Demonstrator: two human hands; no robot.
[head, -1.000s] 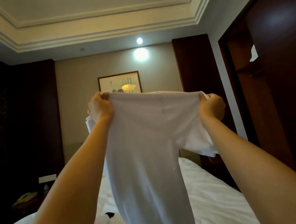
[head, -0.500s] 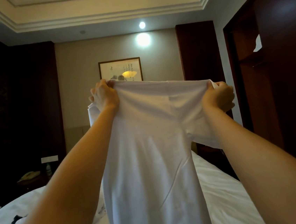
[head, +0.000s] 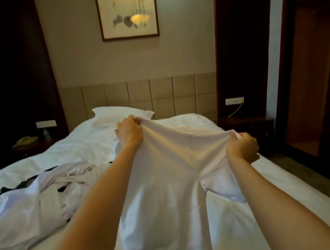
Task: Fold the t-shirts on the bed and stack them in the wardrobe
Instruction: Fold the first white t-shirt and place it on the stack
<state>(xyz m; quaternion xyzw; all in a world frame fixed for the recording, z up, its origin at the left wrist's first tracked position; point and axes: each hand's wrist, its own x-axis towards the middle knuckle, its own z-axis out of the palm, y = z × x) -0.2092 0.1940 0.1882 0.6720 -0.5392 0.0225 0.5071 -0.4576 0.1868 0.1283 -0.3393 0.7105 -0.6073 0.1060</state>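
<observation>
A white t-shirt (head: 167, 195) stretches between my two hands above the white bed (head: 279, 190). My left hand (head: 129, 131) grips one top corner of it, farther out over the bed. My right hand (head: 242, 147) grips the other top corner, nearer the bed's right side. The shirt's body hangs down toward me and lies on the sheet, and one sleeve droops under my right wrist. A heap of more white and dark garments (head: 35, 195) lies crumpled on the left of the bed. The open wooden wardrobe (head: 309, 89) stands at the right.
A pillow (head: 118, 112) lies at the padded headboard (head: 141, 98). Dark nightstands flank the bed, the left one (head: 32, 146) carrying a phone, the right one (head: 245, 124) with a cable. A strip of floor (head: 307, 173) runs between bed and wardrobe.
Both hands have lowered the t-shirt from head height down onto the bed, and my view has tilted from the ceiling down to the mattress.
</observation>
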